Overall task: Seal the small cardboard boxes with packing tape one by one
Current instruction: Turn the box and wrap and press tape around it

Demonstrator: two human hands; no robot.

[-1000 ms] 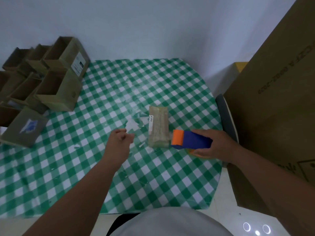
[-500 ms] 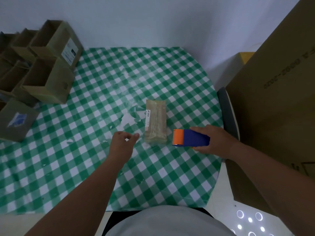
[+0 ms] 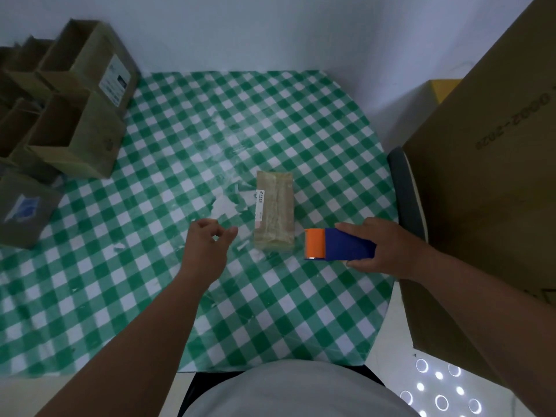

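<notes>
Cardboard box (image 3: pixel 274 214) at table (image 3: pixel 301 311) centre; right hand (image 3: pixel 388 248) grips tape dispenser (image 3: pixel 337 244) at four o'clock (left hand (image 3: pixel 207 251) loosely curled, empty); steady box first.

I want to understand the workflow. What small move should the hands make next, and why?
Probably the left hand should reach to the taped box and move it aside. The box already looks covered with tape, the tape dispenser in the right hand sits off its near end, and open boxes wait at the left.
</notes>
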